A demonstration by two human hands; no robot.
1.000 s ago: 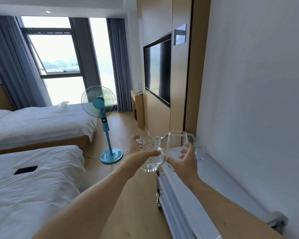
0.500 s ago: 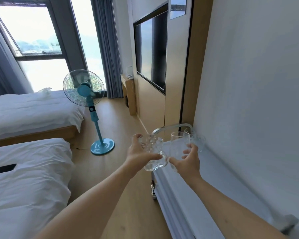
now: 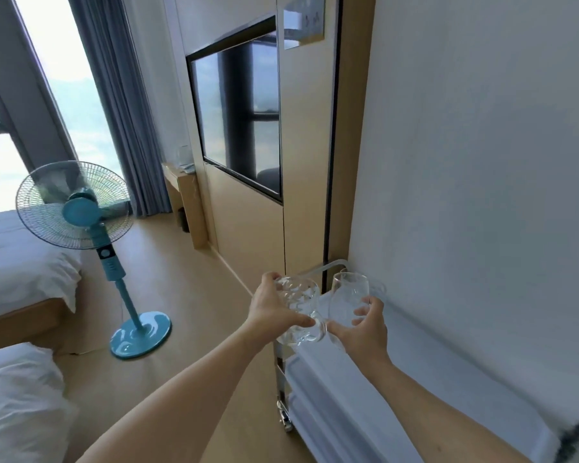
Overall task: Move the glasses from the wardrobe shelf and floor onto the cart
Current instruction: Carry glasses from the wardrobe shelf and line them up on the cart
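My left hand (image 3: pixel 274 312) grips a dimpled clear glass mug (image 3: pixel 298 304) by its body, its handle toward my right hand. My right hand (image 3: pixel 361 329) holds a smooth clear glass (image 3: pixel 348 295) upright. Both glasses hang just over the far end of the white cart (image 3: pixel 432 369), which stands along the wall on the right. Another clear glass (image 3: pixel 378 289) stands on the cart top right behind the smooth one, partly hidden by it. No wardrobe shelf is in view.
A teal standing fan (image 3: pixel 81 225) stands on the wooden floor to the left. Two white beds (image 3: pixel 17 279) lie at the far left. A wall-mounted TV (image 3: pixel 241 111) and wood panels are ahead. The cart's metal handle (image 3: pixel 321 267) arches at its far end.
Both hands have carried the glasses forward and lower, toward the far end of the cart. The view has tilted down and turned right.
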